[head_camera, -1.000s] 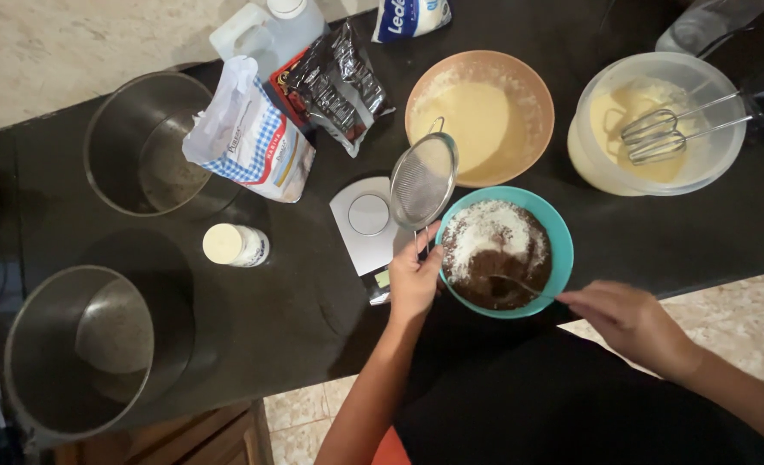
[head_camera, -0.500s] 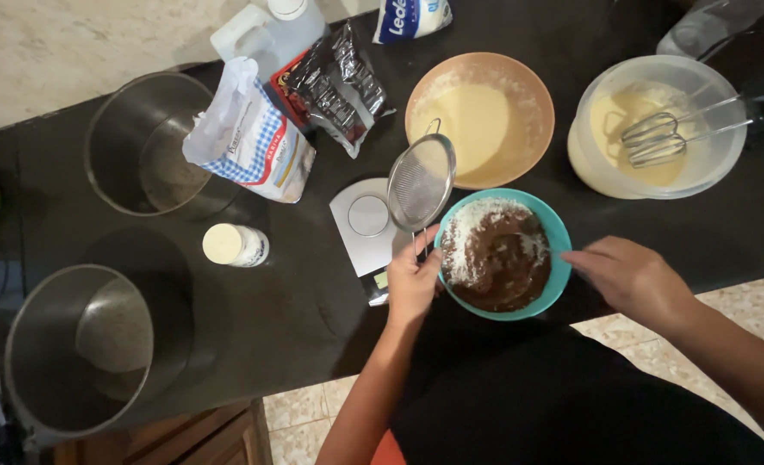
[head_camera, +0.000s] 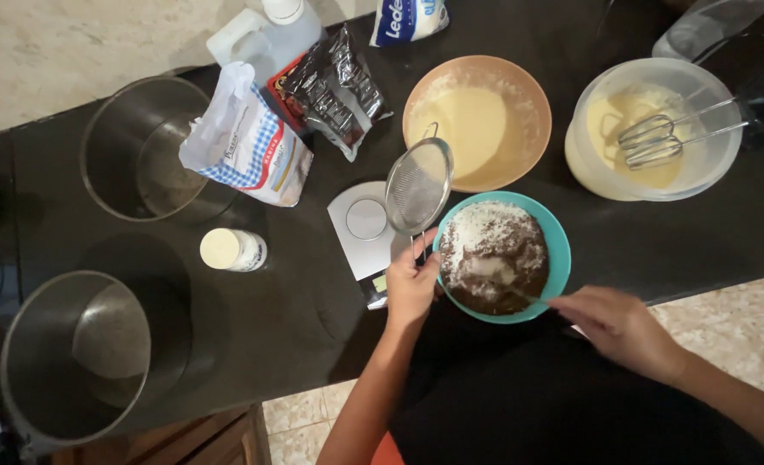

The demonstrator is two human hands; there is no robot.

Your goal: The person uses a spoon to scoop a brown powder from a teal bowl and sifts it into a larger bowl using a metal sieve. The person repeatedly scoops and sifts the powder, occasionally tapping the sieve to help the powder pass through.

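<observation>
The right hand (head_camera: 623, 331) is closed on the handle of a thin utensil, probably a spoon (head_camera: 520, 293), though it is too slim to tell; its tip sits in the brown-and-white powder filling the teal bowl (head_camera: 556, 250). The left hand (head_camera: 409, 288) wraps the handle of a small mesh sieve (head_camera: 416, 185) at the bowl's rim, beside a kitchen scale (head_camera: 360, 228). Stirring the dry mix seems to be in hand; blending it calls for steady, shallow strokes.
</observation>
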